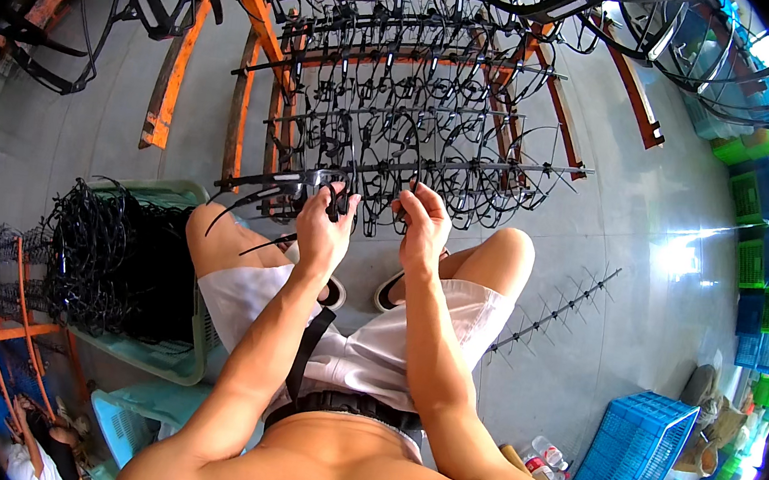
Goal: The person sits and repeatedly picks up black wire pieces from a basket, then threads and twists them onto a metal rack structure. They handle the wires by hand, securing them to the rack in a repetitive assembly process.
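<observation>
The left hand has its grip clamped on a few black frames, which lie over the near left corner of the orange rack, with thin arms trailing down toward the left knee. Pinching them at one end probably lets the rest fan out clear of the fingers. The right hand has thumb and forefinger together at a slim black loop by the rack's near edge; whether they are clamped on it, I cannot tell. Both hands meet between the spread knees, likely because that brings the nearest rod within easy reach. Similar hanging pieces crowd the rods behind, probably spaced in rows to keep them from tangling. Those dense loops are the main obstruction around the fingertips, and larger black frames overhang the far edge. On the floor, a pale green crate with a black heap stands beside the left knee; a spiked rod lies to the right, beyond it a blue crate. Another person is at lower left.
</observation>
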### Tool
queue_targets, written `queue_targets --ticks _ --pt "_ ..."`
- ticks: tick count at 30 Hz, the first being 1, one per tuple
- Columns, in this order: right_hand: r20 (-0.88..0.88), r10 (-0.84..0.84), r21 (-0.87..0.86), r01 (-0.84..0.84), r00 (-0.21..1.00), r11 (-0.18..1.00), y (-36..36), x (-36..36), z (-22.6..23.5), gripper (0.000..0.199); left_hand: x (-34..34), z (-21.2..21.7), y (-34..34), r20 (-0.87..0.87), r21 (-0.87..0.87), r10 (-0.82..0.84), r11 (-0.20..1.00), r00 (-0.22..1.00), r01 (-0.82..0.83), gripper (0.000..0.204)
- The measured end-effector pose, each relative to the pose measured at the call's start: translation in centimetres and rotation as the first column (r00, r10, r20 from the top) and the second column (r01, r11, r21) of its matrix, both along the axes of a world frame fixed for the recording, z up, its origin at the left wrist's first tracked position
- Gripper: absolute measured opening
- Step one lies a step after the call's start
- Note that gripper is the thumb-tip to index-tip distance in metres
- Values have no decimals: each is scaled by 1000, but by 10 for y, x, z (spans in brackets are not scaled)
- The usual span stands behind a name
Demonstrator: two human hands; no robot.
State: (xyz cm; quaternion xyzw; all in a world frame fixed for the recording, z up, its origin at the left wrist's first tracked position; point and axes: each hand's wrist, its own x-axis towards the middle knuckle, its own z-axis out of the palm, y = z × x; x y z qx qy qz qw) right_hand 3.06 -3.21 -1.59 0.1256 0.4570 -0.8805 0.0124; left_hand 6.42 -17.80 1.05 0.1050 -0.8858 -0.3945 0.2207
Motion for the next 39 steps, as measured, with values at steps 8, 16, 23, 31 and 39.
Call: queue_targets --ticks 8,16,23,31,39 --pt "-357 110 870 288 927 399 -5 30 57 52 36 18 -13 9 434 -132 894 991 115 29" --pt "-11 582 105 -578 813 809 -16 66 85 24 84 62 3 51 533 -554 718 831 447 29" --pt "-9 61 -40 -61 998 997 55 66 140 24 85 54 11 208 501 -587 751 782 430 22" --pt "-31 -111 386 114 993 915 114 -16 111 25 28 30 54 18 389 -394 849 919 356 38" --pt "8 196 272 -190 981 943 70 -83 13 22 -23 -3 63 43 160 -223 964 974 213 40"
